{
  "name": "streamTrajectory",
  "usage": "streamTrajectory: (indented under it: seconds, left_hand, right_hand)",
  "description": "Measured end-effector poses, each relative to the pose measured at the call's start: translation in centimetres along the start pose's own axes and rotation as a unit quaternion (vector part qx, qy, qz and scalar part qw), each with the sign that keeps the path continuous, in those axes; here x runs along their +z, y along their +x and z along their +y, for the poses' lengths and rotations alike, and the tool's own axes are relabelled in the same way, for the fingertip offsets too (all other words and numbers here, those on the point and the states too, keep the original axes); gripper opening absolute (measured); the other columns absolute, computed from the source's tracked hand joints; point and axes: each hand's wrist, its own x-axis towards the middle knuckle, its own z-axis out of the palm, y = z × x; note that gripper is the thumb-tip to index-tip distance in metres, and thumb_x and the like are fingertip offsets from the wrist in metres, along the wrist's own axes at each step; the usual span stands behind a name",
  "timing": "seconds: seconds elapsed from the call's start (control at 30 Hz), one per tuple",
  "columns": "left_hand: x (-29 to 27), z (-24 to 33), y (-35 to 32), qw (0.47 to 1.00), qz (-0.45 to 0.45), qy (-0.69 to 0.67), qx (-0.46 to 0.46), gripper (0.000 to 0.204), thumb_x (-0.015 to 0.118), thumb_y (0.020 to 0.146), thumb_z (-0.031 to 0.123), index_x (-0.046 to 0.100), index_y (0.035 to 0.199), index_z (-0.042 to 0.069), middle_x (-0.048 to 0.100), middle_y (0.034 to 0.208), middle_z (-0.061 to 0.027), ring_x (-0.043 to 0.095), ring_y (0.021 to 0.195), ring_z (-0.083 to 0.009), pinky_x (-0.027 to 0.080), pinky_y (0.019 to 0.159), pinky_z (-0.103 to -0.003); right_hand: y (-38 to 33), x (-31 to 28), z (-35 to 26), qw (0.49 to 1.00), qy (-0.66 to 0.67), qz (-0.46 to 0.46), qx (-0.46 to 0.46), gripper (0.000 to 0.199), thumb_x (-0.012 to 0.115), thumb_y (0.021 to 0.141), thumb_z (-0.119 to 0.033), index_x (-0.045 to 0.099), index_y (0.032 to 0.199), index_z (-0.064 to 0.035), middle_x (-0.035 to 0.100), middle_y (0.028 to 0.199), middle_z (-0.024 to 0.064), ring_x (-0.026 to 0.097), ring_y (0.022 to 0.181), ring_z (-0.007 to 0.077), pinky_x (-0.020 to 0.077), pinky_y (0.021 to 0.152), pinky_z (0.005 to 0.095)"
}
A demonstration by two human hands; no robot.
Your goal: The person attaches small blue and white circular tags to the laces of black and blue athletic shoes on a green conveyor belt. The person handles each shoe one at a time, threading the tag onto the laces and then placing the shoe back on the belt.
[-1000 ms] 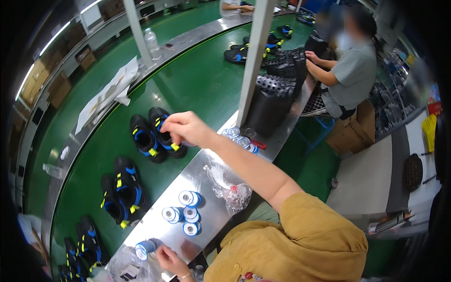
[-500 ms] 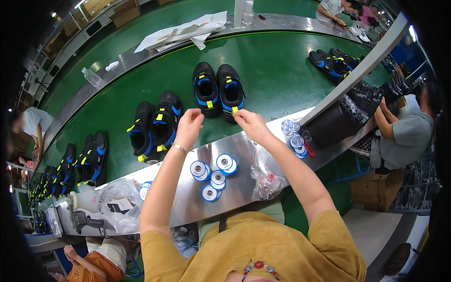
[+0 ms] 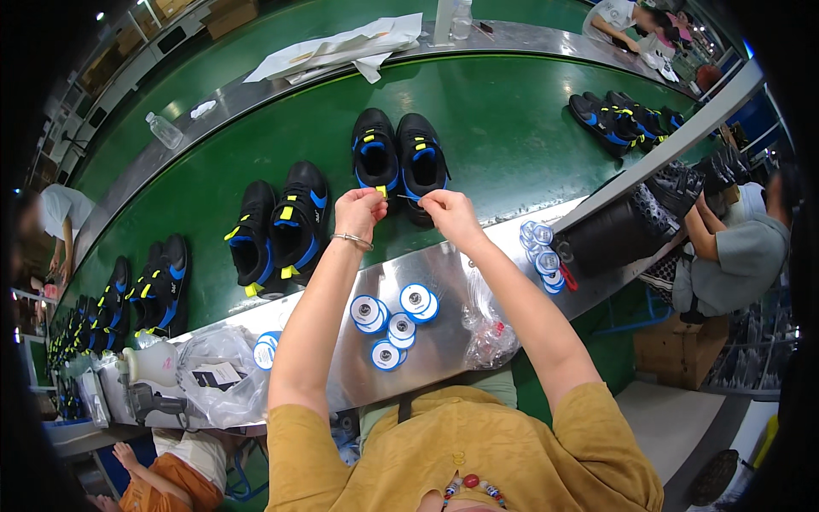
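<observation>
A pair of black sneakers with blue and yellow trim stands upright in front of me, heels toward me: a left shoe [image 3: 375, 154] and a right shoe [image 3: 420, 162]. My left hand [image 3: 360, 213] is closed in a pinch at the left shoe's yellow heel loop; what its fingertips hold is too small to tell. Behind the right shoe's heel my right hand [image 3: 454, 218] pinches a thin light strand [image 3: 408, 198], which reaches toward my left fingertips. Several round white tags with blue rims [image 3: 386, 355] lie between my forearms on the metal ledge [image 3: 341, 375].
Another sneaker pair [image 3: 294, 218] stands to the left, with more beyond. Clear plastic strands and a bag [image 3: 488, 337] lie by my right forearm. Round tags [image 3: 542, 252] sit farther right. A grey post [image 3: 674, 141] slants across the right. A heat-gun-like tool [image 3: 158, 401] lies left. Co-workers sit nearby.
My left hand has moved right and in to the left shoe's heel loop. My right hand has shifted slightly right, and a thin strand now shows between the hands.
</observation>
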Motion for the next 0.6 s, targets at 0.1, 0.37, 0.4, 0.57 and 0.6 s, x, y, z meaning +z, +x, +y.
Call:
streamTrajectory:
  seconds: [0.1, 0.37, 0.4, 0.57, 0.6]
  left_hand:
    - [-0.3, 0.7, -2.0, 1.000, -0.016, 0.013, -0.022, 0.014, 0.063, 0.083, 0.001, 0.054, 0.093, -0.003, 0.061, 0.081, -0.0105, 0.061, 0.068, -0.0170, 0.052, 0.061, -0.027]
    - [-1.5, 0.5, -5.5, 0.999, -0.042, -0.001, -0.014, 0.021, 0.063, 0.083, -0.003, 0.055, 0.102, -0.004, 0.063, 0.086, -0.0113, 0.064, 0.076, -0.0173, 0.054, 0.069, -0.026]
    - [-1.6, 0.4, -5.4, 0.999, -0.040, 0.015, -0.001, 0.021, 0.063, 0.084, -0.003, 0.055, 0.103, -0.005, 0.064, 0.087, -0.0113, 0.064, 0.076, -0.0171, 0.054, 0.070, -0.025]
    - [-2.1, 0.1, -5.2, 0.997, -0.038, 0.057, 0.022, 0.019, 0.064, 0.085, 0.001, 0.058, 0.102, -0.005, 0.065, 0.089, -0.0110, 0.064, 0.074, -0.0153, 0.054, 0.067, -0.024]
    - [-2.1, 0.0, -5.2, 0.997, -0.038, 0.058, 0.027, 0.018, 0.064, 0.085, 0.002, 0.058, 0.101, -0.005, 0.065, 0.090, -0.0110, 0.064, 0.074, -0.0150, 0.054, 0.066, -0.024]
  right_hand:
    - [0.6, -0.1, 0.7, 0.999, 0.032, -0.003, 0.026, 0.019, 0.060, 0.085, -0.018, 0.067, 0.089, -0.0011, 0.065, 0.070, 0.0115, 0.063, 0.064, 0.0227, 0.0477, 0.060, 0.0327]
    - [-2.0, 0.1, -1.0, 0.985, 0.139, -0.098, 0.027, 0.018, 0.060, 0.087, -0.015, 0.068, 0.093, 0.0004, 0.063, 0.069, 0.0032, 0.054, 0.061, 0.0083, 0.0434, 0.057, 0.0254]
    - [-1.7, 0.5, -0.5, 0.987, 0.135, -0.084, -0.002, 0.018, 0.060, 0.088, -0.015, 0.068, 0.093, 0.0005, 0.063, 0.069, 0.0033, 0.054, 0.062, 0.0086, 0.0437, 0.058, 0.0256]
    - [-1.8, 0.6, -0.6, 0.992, 0.063, -0.102, -0.025, 0.019, 0.060, 0.088, -0.016, 0.068, 0.095, 0.0008, 0.067, 0.077, 0.0065, 0.059, 0.070, 0.0123, 0.0467, 0.066, 0.0270]
    - [-1.7, 0.6, -0.6, 0.993, 0.054, -0.103, -0.026, 0.019, 0.060, 0.088, -0.015, 0.068, 0.095, 0.0008, 0.068, 0.080, 0.0075, 0.061, 0.072, 0.0130, 0.0472, 0.068, 0.0270]
